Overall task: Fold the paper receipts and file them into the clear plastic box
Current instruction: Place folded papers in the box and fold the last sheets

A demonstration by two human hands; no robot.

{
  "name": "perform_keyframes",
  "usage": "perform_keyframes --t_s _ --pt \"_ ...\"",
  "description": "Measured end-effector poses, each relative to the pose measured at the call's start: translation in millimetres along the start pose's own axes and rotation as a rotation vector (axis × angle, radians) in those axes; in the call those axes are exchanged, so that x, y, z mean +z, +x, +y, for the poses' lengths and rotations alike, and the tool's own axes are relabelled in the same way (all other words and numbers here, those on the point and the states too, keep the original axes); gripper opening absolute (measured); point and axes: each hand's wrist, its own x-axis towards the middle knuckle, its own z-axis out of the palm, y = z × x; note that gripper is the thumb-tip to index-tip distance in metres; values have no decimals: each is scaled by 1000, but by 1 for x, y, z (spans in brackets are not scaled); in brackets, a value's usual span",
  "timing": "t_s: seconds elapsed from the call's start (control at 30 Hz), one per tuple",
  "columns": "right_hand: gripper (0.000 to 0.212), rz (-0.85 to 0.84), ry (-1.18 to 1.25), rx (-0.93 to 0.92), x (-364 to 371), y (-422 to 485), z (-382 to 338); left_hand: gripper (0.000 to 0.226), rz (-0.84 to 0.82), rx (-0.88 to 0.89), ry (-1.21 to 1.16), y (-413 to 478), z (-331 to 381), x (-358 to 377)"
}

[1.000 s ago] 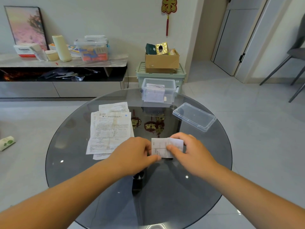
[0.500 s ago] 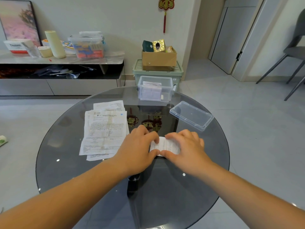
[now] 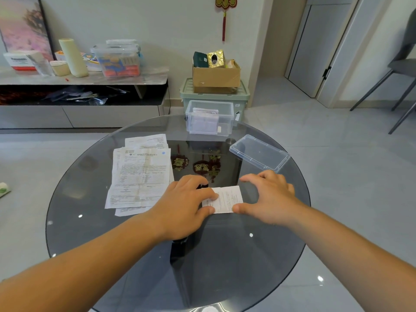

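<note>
A small folded white receipt lies flat on the round dark glass table. My left hand presses its left end with fingers and thumb. My right hand sits just right of it, fingers spread, thumb tip touching the receipt's lower right corner. A stack of unfolded receipts lies left of my hands. The clear plastic box stands at the table's far edge with folded papers inside.
The box's clear lid lies on the table to the right of the box. Behind the table stand a green bin with a cardboard box and a low cabinet carrying containers. A grey chair is at the far right.
My right hand has slid right off the folded receipt, uncovering most of it. My left hand stays pressing the left end. The camera has shifted slightly.
</note>
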Motion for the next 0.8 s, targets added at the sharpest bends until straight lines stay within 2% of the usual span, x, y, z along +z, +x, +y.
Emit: perform_keyframes --t_s 0.2,0.27,0.37,0.47,0.63,0.8 --pt "69 -22 56 7 -9 -3 7 40 18 29 18 -9 5 -3" --pt "61 19 112 -68 -6 -8 6 37 30 43 47 -14 7 -4" --pt "43 76 192 -279 1 -18 1 36 48 28 77 -16 9 -7" --pt "30 26 219 -404 6 -26 -5 41 19 -50 24 -16 11 -9" --pt "35 -12 120 -456 13 -29 -9 57 -84 -232 -169 -13 14 -17" --pt "41 -18 97 -467 11 -30 -15 69 -169 -330 -138 -6 16 -23"
